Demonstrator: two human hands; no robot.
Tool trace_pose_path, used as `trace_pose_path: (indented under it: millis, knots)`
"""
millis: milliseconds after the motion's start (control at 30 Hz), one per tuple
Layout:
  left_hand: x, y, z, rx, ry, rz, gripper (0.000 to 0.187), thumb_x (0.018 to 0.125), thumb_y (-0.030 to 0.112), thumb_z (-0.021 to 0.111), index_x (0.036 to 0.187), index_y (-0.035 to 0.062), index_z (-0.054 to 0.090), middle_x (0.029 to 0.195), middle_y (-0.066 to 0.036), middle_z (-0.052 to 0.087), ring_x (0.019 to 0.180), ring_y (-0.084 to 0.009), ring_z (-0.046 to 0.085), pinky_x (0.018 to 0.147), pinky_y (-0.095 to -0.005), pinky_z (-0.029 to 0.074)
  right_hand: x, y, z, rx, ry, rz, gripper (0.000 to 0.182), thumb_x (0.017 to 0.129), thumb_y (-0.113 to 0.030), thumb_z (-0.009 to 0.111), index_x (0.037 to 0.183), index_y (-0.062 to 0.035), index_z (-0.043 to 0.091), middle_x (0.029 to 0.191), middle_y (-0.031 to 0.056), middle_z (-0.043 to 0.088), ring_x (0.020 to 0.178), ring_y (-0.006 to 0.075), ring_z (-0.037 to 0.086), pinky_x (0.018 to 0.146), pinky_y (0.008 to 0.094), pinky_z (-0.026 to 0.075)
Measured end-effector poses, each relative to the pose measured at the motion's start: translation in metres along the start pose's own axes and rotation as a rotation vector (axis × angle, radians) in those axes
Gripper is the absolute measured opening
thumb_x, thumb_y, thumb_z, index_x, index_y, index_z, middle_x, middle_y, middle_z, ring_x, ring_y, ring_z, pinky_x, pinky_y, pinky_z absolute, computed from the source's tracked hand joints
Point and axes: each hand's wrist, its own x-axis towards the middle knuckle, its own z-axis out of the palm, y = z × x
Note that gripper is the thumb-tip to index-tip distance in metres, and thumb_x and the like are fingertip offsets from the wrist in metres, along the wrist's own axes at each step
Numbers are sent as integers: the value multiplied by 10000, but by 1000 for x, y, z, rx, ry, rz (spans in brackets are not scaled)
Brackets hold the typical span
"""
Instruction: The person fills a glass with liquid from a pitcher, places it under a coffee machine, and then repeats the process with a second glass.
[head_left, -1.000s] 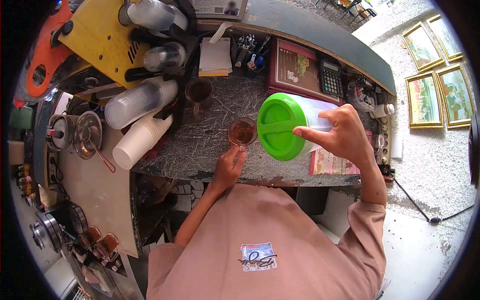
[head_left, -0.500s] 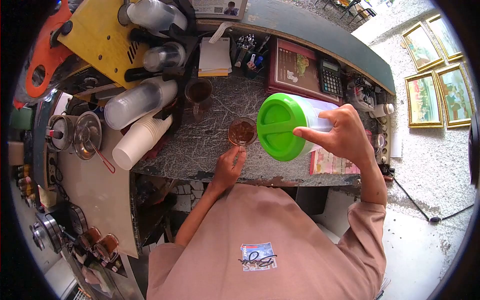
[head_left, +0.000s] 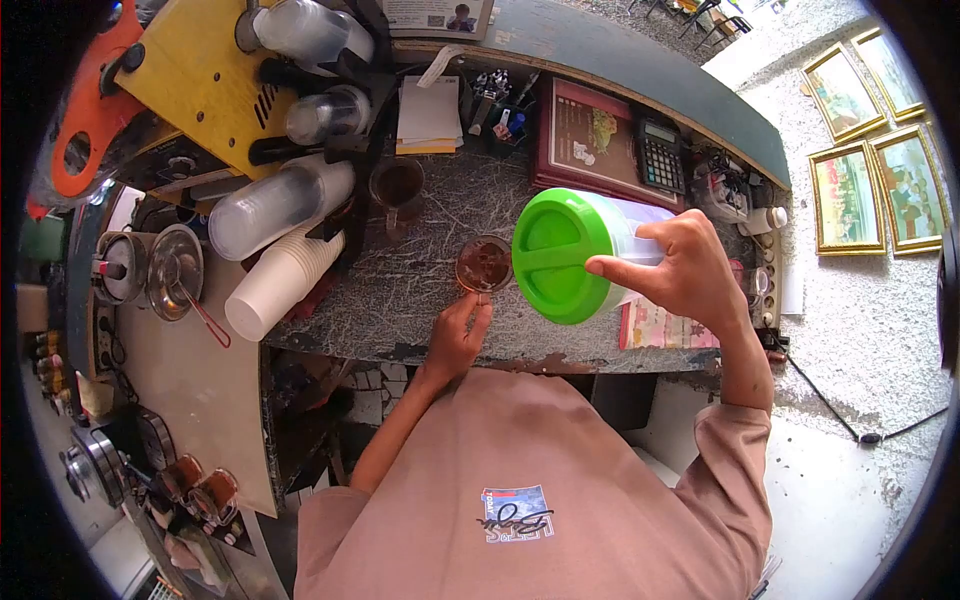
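My right hand [head_left: 685,262] is closed around a clear plastic pitcher with a green lid [head_left: 563,256]. The pitcher is tipped to the left, its lid beside the rim of a glass mug [head_left: 484,264]. Dark brown liquid shows inside the mug, with lighter patches on top. My left hand [head_left: 461,333] grips the mug's handle from the near side. Whether a stream runs from the pitcher I cannot make out. A second glass mug [head_left: 397,186] with dark contents stands farther back to the left, untouched.
Stacked paper cups [head_left: 275,292] and plastic cups [head_left: 270,212] lean out at the left. Behind the pitcher are dark red menus [head_left: 590,135] and a calculator [head_left: 660,157]. A metal bowl [head_left: 175,270] sits far left. A raised ledge [head_left: 640,65] borders the counter's back.
The pitcher's lid has shifted very slightly, and the surface of the liquid in the mug looks darker. Both hands keep almost the same place.
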Motion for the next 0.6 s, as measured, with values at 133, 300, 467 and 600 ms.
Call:
trace_pose_path:
  millis: [133,300,467,600]
  knots:
    - [0,3,0,-8,5,0,205,1023,173,540,1001,-22,600,916,-207,667,879,-392,672,743,-424,514,0,-1,-1,-6,-8,7,467,824,-406,826,744,44,732,519,118,600,439,152,605,444,302,432]
    - [0,4,-1,-34,-3,-29,203,1021,175,542,1002,-16,609,917,-203,668,869,-392,668,748,-421,513,0,1,0,14,0,3,467,821,-406,829,737,44,733,516,118,599,440,153,609,442,302,431]
    - [-1,0,0,-14,6,-1,206,1019,177,545,1006,-18,613,922,-200,670,874,-388,670,751,-421,512,0,-1,-2,-21,-16,0,459,821,-404,830,765,43,743,526,119,613,452,148,622,448,297,440]
    - [-1,-2,0,2,5,3,208,1019,177,546,1011,-19,616,926,-198,673,877,-387,672,752,-420,515,0,3,1,-16,-20,8,453,823,-406,827,786,40,752,528,119,617,451,154,625,453,294,447]
